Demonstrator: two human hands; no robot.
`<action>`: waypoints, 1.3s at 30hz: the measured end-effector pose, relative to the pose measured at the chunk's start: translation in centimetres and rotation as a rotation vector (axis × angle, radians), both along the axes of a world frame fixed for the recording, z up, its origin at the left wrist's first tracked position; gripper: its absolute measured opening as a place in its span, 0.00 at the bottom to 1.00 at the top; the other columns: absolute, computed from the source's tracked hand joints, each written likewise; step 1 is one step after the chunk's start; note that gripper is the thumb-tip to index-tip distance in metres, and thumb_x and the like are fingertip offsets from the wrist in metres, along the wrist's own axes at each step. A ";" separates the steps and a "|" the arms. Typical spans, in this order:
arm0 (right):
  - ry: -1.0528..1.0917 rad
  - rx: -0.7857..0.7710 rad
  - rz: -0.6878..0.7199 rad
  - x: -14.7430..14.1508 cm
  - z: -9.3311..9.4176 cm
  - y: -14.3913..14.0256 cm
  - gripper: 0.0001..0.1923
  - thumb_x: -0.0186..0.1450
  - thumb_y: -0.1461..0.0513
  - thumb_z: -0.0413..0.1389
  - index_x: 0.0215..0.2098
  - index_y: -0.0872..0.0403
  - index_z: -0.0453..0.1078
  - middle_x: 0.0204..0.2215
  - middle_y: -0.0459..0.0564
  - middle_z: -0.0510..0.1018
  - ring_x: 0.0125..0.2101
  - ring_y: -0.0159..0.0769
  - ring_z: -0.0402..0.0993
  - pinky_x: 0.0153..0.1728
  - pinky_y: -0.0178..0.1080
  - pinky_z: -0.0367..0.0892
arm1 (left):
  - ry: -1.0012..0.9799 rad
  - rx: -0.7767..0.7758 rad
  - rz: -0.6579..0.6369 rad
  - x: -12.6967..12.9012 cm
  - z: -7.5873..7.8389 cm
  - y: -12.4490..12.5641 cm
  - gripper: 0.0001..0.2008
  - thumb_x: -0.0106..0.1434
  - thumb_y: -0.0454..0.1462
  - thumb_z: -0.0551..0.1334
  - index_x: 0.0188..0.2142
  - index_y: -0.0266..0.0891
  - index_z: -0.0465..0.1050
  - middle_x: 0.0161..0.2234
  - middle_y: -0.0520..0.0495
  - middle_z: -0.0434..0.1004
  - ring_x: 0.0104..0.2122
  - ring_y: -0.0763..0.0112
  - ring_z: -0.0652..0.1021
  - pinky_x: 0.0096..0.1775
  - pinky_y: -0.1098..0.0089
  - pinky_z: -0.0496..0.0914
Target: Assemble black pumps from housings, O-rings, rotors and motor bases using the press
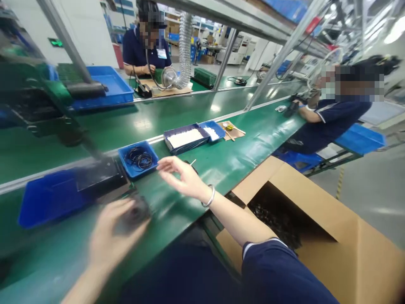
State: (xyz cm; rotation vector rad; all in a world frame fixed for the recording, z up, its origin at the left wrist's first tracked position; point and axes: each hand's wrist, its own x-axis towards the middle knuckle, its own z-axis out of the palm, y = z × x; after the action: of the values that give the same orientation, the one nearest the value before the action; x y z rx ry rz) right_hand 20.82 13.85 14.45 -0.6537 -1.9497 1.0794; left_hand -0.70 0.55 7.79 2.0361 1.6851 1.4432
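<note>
My left hand (106,230) is closed around a dark round part (136,211), smeared by motion, above the green bench. My right hand (182,176) holds nothing; its fingers are apart, just right of a small blue bin (124,165). Thin black rings (144,160) lie tangled in that bin. Behind the right wrist, a small dark item with a pale stick (193,161) is partly hidden on the bench.
A dark tray of white pieces (185,138), a smaller blue tray (218,134) and a cardboard piece (236,133) line the bench. A machine (95,175) stands at left. An open carton (332,261) with dark parts is at right. Two co-workers sit nearby.
</note>
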 end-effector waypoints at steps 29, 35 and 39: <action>-0.335 0.099 -0.125 -2.0 -6.4 -8.7 0.41 0.60 0.57 0.63 0.67 0.48 0.52 0.58 0.58 0.64 0.60 0.49 0.63 0.62 0.53 0.65 | -0.008 -0.078 -0.019 4.4 -4.6 -0.5 0.35 0.62 0.39 0.65 0.65 0.44 0.52 0.50 0.37 0.67 0.49 0.53 0.76 0.45 0.55 0.78; -0.585 0.172 -0.324 0.9 -5.5 -9.2 0.36 0.61 0.58 0.60 0.65 0.50 0.55 0.47 0.56 0.69 0.47 0.47 0.71 0.50 0.52 0.73 | 0.114 -0.005 -0.294 5.0 -4.1 -0.7 0.41 0.62 0.40 0.66 0.68 0.44 0.45 0.57 0.31 0.67 0.57 0.47 0.73 0.51 0.51 0.77; -0.651 0.215 -0.596 7.6 -5.7 -5.1 0.30 0.63 0.54 0.60 0.60 0.54 0.59 0.50 0.59 0.72 0.51 0.50 0.71 0.54 0.54 0.69 | 0.151 -0.068 -0.244 5.0 -5.1 -0.4 0.41 0.62 0.46 0.66 0.68 0.41 0.49 0.61 0.30 0.66 0.56 0.46 0.75 0.52 0.47 0.76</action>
State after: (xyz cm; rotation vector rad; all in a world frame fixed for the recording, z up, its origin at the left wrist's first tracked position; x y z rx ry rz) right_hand 28.41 8.79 8.75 -1.4767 -2.1265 0.2900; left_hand 4.31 0.19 2.71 2.2684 1.4505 1.1664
